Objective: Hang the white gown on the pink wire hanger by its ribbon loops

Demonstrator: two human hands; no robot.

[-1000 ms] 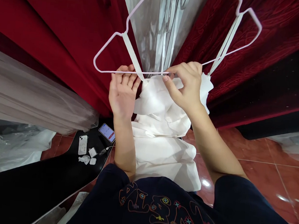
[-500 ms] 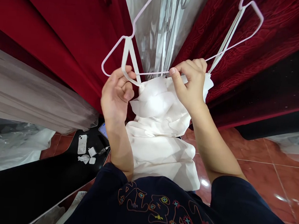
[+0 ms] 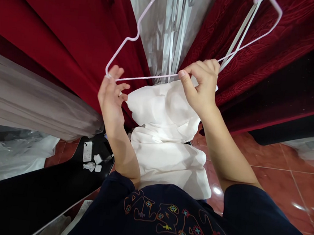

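A pale pink hanger (image 3: 145,78) spans the upper middle. My right hand (image 3: 201,84) is closed round its bottom bar, thumb on the near side. At the hanger's left corner is my left hand (image 3: 112,92), fingers apart, touching or just beside the corner. Below the bar hangs a white garment (image 3: 169,133) with a ruffled top. Its right strap (image 3: 241,33) loops over the hanger's right shoulder. No strap lies on the left shoulder; where the left strap is I cannot make out.
Red drapes (image 3: 71,27) flank grey-white fabric with hanging ribbons (image 3: 172,39). Lower left, a black table (image 3: 59,182) bears a white phone (image 3: 87,151), a charger (image 3: 98,159) and a small white case (image 3: 98,168). Red floor tiles (image 3: 272,177) show at right.
The left strap has come off the hanger's left shoulder. My left hand has moved left to the hanger's corner, its fingers now more spread. The garment's left top edge has dropped and shifted left.
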